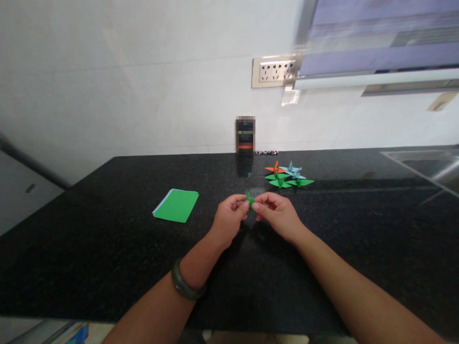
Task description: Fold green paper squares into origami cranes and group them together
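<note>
Head view: at the far left, a dark bar slopes down the pale wall (143,86) toward the corner of the worktop (89,210), a black, finely speckled, glossy slab running across the room to a sink at the right. On its left half lies a paper stack (176,206), green on top, with light blue edges showing along its left side. Nearer the middle, a dark bangle (181,284) circles the left wrist; the left hand (229,217) pinches a small green folded paper (250,201) between thumb and fingers, holding its left side. Behind, a dark upright object (245,134), its face blurred into blocks, stands at the wall and reflects in the polished surface. The right hand (279,215) pinches the other side of the same paper, just above the worktop and between both hands. A patterned strip (267,153) lies along the wall, below a plate of 3 sockets (276,71). Next come 6 folded paper birds (280,183) grouped close together: 1 orange, 2 light blue, 3 green. A lilac panel (358,57) fills the upper right, above the metal sink (412,169).
</note>
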The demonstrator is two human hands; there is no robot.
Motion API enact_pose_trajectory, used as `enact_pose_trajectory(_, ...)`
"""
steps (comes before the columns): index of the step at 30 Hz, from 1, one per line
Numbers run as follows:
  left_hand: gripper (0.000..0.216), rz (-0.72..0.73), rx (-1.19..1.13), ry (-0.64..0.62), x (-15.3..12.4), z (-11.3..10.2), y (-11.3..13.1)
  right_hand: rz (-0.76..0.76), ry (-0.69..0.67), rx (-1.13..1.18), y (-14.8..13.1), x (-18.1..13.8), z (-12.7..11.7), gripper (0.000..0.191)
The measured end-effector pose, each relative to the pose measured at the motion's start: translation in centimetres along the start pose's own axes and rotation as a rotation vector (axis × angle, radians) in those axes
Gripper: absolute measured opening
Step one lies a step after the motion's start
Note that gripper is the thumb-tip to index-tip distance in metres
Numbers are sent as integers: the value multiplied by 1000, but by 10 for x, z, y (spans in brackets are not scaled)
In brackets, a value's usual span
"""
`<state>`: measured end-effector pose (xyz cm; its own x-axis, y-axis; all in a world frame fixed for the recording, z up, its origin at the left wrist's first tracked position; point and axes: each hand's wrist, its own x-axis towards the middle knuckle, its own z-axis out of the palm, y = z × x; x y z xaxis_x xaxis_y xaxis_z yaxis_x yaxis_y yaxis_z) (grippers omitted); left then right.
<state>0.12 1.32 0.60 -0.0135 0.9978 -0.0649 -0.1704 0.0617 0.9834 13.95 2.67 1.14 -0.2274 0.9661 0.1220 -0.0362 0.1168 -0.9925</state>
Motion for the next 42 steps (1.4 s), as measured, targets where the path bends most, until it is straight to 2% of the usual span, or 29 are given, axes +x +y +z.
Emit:
enact_pose_trajectory(7, 20, 15, -69, -114, 1, -4, -1, 107, -5, 56, 9, 2, -3, 30)
enact_pose_trajectory(10, 20, 7, -81, -158, 0, -4, 0, 139, -60, 103, 10, 1, -2, 31)
enact_pose_trajectory(14, 20, 19, -64, -146, -1, -2, 1, 185, -185, 164, 8, -1, -1, 31)
enact_pose_trajectory(20, 15, 148, 43, -135, 1, -1, 0, 256, -207, 232, 7, -1, 0, 33)
enact_pose_trajectory(29, 25, 39, 20, -166, -2, -1, 1, 195, -223, 268, 12, 1, -7, 34)
enact_pose_trajectory(34, 34, -125, -85, -194, -1, -2, 0, 53, -3, 163, 13, 5, -8, 28)
enact_pose_trajectory(36, 30, -166, -74, -212, 0, -4, -1, 33, 27, 141, 12, 6, -10, 28)
enact_pose_trajectory(38, 29, -168, -52, -223, 0, -5, -1, 61, 12, 165, 11, 7, -12, 29)
enact_pose_trajectory(42, 30, -104, -44, -199, 2, -8, -2, 219, -84, 282, 6, 5, -15, 30)
